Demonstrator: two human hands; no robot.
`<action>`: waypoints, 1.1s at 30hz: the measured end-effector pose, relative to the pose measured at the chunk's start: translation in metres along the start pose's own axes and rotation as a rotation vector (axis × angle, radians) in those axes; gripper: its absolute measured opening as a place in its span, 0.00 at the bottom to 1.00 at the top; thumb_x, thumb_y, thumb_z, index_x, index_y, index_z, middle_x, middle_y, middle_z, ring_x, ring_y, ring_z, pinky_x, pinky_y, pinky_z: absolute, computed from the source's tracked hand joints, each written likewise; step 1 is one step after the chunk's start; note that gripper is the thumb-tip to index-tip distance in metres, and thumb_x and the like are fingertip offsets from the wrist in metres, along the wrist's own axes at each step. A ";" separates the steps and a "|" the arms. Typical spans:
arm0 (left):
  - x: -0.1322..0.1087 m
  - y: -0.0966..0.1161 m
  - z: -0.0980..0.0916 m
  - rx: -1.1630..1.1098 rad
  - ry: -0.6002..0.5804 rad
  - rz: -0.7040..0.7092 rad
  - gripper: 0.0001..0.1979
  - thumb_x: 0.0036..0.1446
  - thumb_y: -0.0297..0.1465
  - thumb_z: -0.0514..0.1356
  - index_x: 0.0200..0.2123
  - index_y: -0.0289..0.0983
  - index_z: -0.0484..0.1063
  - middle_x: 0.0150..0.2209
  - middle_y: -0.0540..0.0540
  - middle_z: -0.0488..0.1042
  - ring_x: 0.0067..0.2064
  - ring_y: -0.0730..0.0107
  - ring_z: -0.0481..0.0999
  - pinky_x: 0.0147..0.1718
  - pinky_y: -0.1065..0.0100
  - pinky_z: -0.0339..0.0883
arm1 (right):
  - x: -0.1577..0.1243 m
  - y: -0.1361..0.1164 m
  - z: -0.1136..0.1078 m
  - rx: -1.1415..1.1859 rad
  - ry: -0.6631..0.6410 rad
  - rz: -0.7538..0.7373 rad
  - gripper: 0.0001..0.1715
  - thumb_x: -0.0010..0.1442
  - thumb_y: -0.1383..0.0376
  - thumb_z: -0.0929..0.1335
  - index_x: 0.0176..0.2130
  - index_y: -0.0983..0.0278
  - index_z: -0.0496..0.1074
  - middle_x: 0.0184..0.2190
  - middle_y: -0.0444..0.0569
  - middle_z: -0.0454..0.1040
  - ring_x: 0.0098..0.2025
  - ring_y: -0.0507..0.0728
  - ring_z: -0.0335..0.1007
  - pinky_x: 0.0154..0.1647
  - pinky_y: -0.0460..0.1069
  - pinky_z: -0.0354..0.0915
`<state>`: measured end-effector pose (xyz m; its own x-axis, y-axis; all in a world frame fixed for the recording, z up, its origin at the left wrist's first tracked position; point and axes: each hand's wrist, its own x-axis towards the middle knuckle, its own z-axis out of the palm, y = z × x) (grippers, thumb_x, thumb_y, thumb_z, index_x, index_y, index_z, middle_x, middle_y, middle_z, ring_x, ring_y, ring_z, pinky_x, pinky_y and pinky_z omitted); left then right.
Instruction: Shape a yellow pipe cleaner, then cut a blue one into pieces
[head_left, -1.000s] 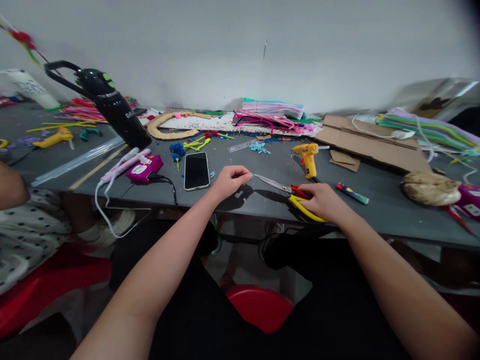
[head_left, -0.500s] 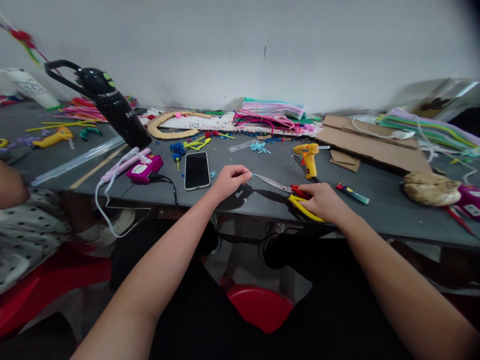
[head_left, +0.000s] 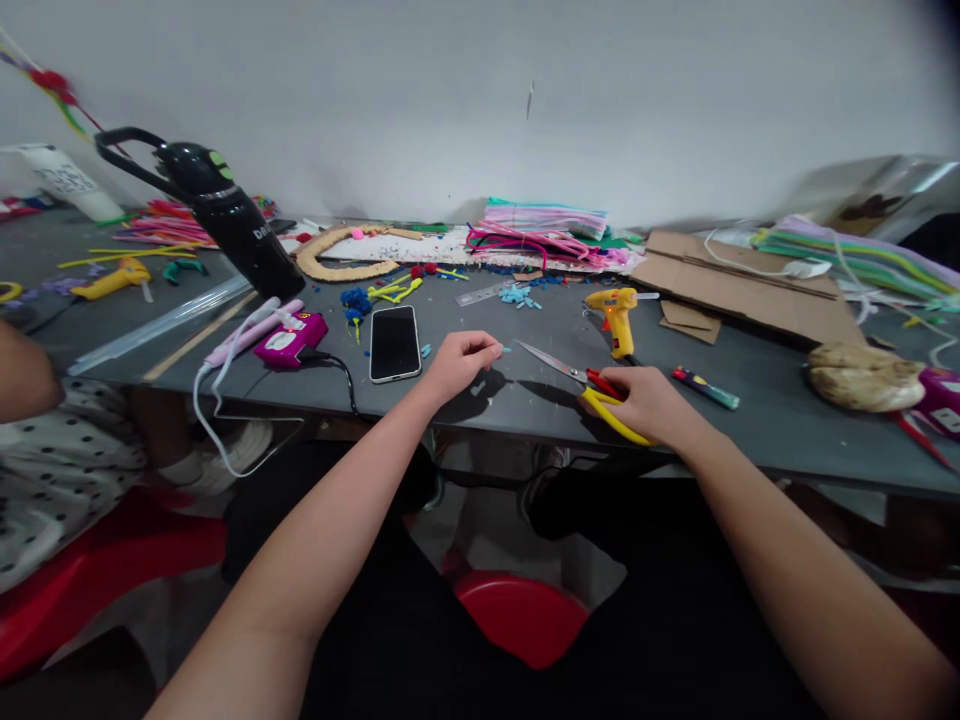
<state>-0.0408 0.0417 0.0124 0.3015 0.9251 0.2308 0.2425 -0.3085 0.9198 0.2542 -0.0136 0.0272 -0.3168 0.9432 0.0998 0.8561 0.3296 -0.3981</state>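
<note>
Between its thumb and fingers, my left hand [head_left: 466, 362] pinches a short light-blue piece [head_left: 505, 349], most likely pipe cleaner; only its tip shows. My right hand [head_left: 646, 402] grips the red and yellow handles of a pair of scissors [head_left: 559, 366]. The blades look closed and point left, a little apart from the blue piece. Beyond the hands lies a small pile of light-blue cut pieces [head_left: 520, 297] beside a clear ruler [head_left: 480, 294]. Left of my left hand is a phone [head_left: 395, 343], dark screen up.
A yellow glue gun [head_left: 618, 320] stands behind my right hand, with a utility knife [head_left: 705, 387] to its right. Cardboard [head_left: 742, 285] lies at the back right. A black bottle [head_left: 236, 215] and purple box with cables [head_left: 291, 340] are on the left. Another person's arm [head_left: 26, 375] shows far left.
The scissors have drawn back slightly to the right, away from my left fingertips. More of the light-blue piece now shows at those fingertips. My left hand has hardly moved.
</note>
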 end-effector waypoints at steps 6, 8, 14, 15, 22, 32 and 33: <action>0.000 0.001 -0.001 -0.005 0.003 -0.005 0.14 0.54 0.41 0.62 0.27 0.34 0.73 0.21 0.51 0.67 0.24 0.75 0.63 0.24 0.71 0.55 | -0.004 -0.003 0.001 0.047 0.044 0.002 0.22 0.54 0.51 0.70 0.22 0.62 0.62 0.19 0.41 0.58 0.24 0.51 0.50 0.24 0.47 0.49; 0.000 0.002 -0.001 -0.004 0.006 -0.004 0.14 0.54 0.41 0.62 0.27 0.34 0.73 0.21 0.51 0.67 0.24 0.76 0.62 0.24 0.71 0.55 | -0.003 -0.003 0.002 0.039 0.029 -0.002 0.22 0.55 0.52 0.69 0.22 0.63 0.62 0.19 0.41 0.57 0.25 0.51 0.50 0.24 0.47 0.49; -0.001 0.002 -0.001 0.003 0.001 0.005 0.15 0.54 0.41 0.61 0.28 0.34 0.74 0.21 0.51 0.68 0.24 0.76 0.63 0.24 0.72 0.55 | -0.001 -0.002 0.002 0.003 0.008 0.006 0.20 0.55 0.52 0.69 0.23 0.63 0.65 0.19 0.41 0.59 0.25 0.51 0.51 0.26 0.48 0.50; -0.001 0.002 -0.001 0.004 0.001 0.007 0.15 0.54 0.41 0.61 0.28 0.34 0.74 0.22 0.51 0.68 0.24 0.76 0.63 0.24 0.72 0.55 | -0.001 -0.002 0.002 0.002 0.009 0.006 0.20 0.55 0.51 0.69 0.23 0.63 0.65 0.19 0.41 0.60 0.25 0.51 0.52 0.26 0.48 0.50; -0.001 0.005 0.000 0.038 0.002 0.012 0.15 0.54 0.42 0.61 0.28 0.34 0.74 0.22 0.51 0.67 0.24 0.76 0.62 0.24 0.71 0.54 | -0.001 -0.004 0.002 0.004 -0.002 0.006 0.19 0.55 0.51 0.69 0.25 0.63 0.69 0.19 0.42 0.62 0.25 0.52 0.53 0.26 0.48 0.50; -0.001 0.005 -0.001 0.043 -0.003 0.021 0.15 0.54 0.42 0.61 0.28 0.34 0.74 0.22 0.51 0.68 0.24 0.76 0.62 0.24 0.72 0.54 | 0.000 0.000 0.003 -0.004 0.000 -0.013 0.14 0.54 0.56 0.68 0.25 0.63 0.71 0.19 0.43 0.65 0.24 0.52 0.56 0.26 0.48 0.51; -0.001 0.005 -0.001 0.042 -0.004 0.022 0.15 0.54 0.42 0.61 0.28 0.34 0.74 0.22 0.51 0.68 0.24 0.76 0.62 0.24 0.72 0.54 | 0.000 0.000 0.003 -0.006 0.005 -0.012 0.13 0.54 0.56 0.68 0.25 0.63 0.71 0.20 0.43 0.65 0.24 0.52 0.56 0.26 0.48 0.51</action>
<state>-0.0409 0.0399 0.0168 0.3113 0.9169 0.2498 0.2741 -0.3383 0.9002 0.2528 -0.0135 0.0246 -0.3256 0.9392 0.1088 0.8545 0.3415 -0.3914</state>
